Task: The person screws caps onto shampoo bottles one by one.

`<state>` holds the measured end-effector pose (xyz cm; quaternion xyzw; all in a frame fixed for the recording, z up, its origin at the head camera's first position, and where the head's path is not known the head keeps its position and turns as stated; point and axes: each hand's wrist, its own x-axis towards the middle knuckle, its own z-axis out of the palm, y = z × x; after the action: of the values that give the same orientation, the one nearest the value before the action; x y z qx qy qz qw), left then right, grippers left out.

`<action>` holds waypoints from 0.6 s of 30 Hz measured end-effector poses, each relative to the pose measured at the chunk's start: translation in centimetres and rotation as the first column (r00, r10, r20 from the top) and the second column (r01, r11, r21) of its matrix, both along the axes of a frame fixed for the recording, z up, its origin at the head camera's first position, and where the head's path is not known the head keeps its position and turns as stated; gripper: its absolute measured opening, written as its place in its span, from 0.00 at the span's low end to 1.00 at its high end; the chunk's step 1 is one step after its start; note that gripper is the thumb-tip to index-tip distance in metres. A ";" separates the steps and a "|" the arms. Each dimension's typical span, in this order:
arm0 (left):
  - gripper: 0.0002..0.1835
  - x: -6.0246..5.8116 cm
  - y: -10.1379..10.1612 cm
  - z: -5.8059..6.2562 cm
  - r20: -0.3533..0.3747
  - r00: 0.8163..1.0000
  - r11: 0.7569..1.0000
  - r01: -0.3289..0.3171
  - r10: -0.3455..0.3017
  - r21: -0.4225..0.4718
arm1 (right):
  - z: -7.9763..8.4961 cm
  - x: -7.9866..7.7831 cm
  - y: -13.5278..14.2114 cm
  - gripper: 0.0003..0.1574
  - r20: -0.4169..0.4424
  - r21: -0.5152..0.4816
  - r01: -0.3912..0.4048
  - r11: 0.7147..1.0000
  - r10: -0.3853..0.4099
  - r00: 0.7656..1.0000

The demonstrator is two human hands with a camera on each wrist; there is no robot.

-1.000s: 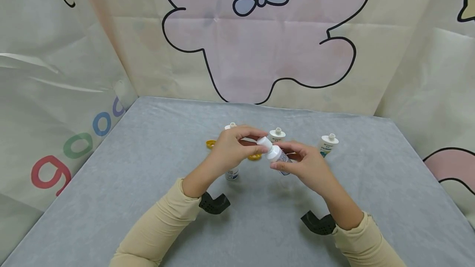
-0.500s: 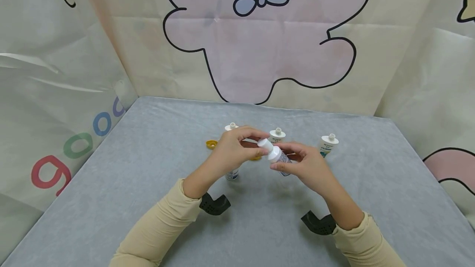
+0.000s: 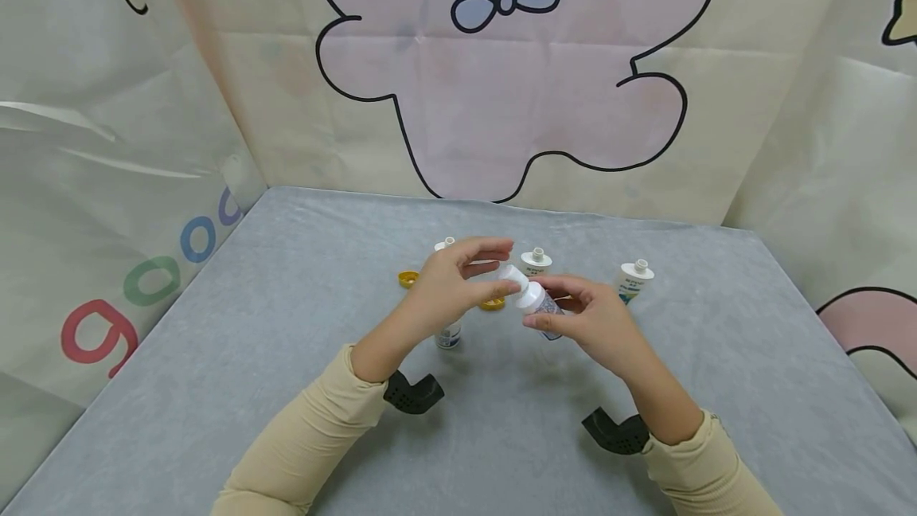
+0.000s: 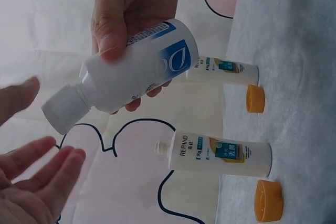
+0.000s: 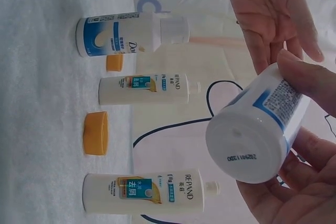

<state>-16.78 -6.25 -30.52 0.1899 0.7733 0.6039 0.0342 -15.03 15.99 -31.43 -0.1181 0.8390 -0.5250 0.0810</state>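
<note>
My right hand [image 3: 598, 325] grips a white bottle [image 4: 139, 66] with a blue label, held tilted above the table. Its white cap [image 4: 65, 109] sits at the neck and points up toward the left hand. In the right wrist view the bottle's round base [image 5: 244, 145] faces the camera. My left hand [image 3: 447, 281] is beside the cap with fingers spread and thumb apart from them. In the left wrist view, the left fingers [image 4: 44, 169] are clear of the cap; the head view does not show whether the thumb touches it.
White REPAND bottles [image 5: 144, 192] without caps stand on the grey cloth table [image 3: 501, 436]. Orange caps [image 5: 95, 133] lie near them. Another white and blue bottle [image 5: 123, 34] stands capped, partly behind the left forearm in the head view. Printed cloth [image 3: 501, 102] walls the back and sides.
The left fingers have lifted and spread off the cap they were pinching. The cap's tilt has shifted slightly. My right hand and the bottle have stayed nearly still.
</note>
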 end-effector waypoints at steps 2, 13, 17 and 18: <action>0.23 -0.3 -0.3 0.0 0.008 0.999 0.999 -0.034 0.034 -0.029 | 0.0 -0.2 -0.2 0.31 -0.004 0.001 0.004 1.000 -0.004 1.000; 0.13 -1.9 -1.1 -0.1 0.016 0.999 0.996 -0.027 0.028 -0.081 | -0.1 -1.4 -1.2 0.31 -0.028 0.029 0.022 0.999 -0.021 0.999; 0.13 -2.4 -1.5 -0.1 0.005 1.000 0.998 0.025 -0.025 -0.052 | -0.2 -1.8 -1.5 0.32 -0.021 0.037 0.030 0.999 -0.030 0.999; 0.13 -2.6 -1.6 -0.2 0.004 0.999 0.998 0.039 -0.039 -0.046 | -0.2 -1.9 -1.6 0.32 -0.019 0.037 0.032 0.999 -0.031 0.999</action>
<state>-19.36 -7.90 -30.67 0.2034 0.7832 0.5854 0.0517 -16.93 14.40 -31.60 -0.1082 0.8511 -0.5094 0.0669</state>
